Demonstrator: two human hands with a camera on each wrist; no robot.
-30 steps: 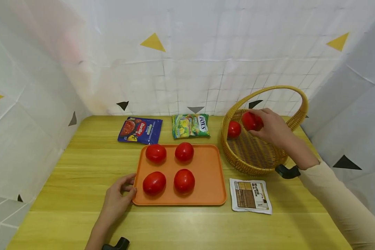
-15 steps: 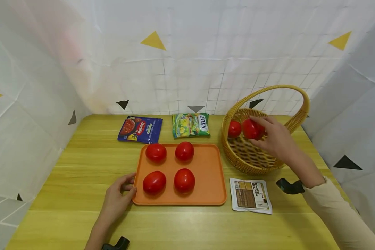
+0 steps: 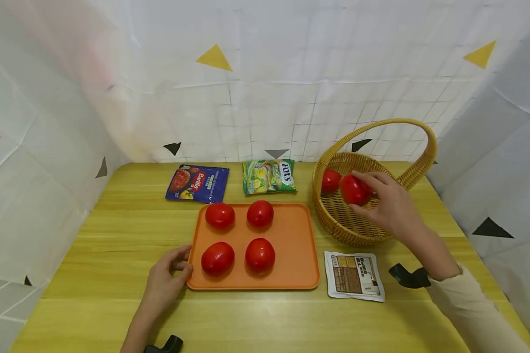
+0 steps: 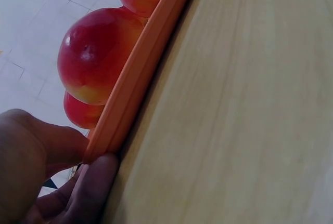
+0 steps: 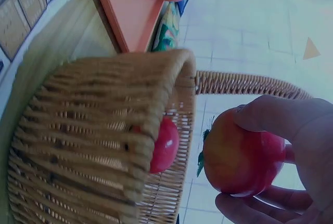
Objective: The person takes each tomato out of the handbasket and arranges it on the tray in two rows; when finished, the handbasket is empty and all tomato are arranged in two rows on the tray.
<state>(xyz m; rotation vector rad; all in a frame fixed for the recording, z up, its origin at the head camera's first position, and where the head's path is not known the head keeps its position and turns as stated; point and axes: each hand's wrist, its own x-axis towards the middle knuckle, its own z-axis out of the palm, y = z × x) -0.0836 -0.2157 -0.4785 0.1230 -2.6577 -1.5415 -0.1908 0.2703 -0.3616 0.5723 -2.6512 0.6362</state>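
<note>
My right hand grips a red tomato over the opening of the wicker basket. In the right wrist view this tomato has a yellowish patch and green leaves at its end, with thumb and fingers curled round it. Another tomato lies inside the basket at its left. My left hand pinches the lower left edge of the orange tray; the left wrist view shows thumb and finger at the tray rim. On the tray sit several tomatoes in two rows.
Behind the tray lie a blue Barilla pouch and a green Fox's candy bag. A white and brown packet lies in front of the basket. The basket's tall handle arches above it. White sheeting stands behind the table.
My right hand has come slightly down and toward me with the tomato, still above the basket. The left hand stays at the tray edge.
</note>
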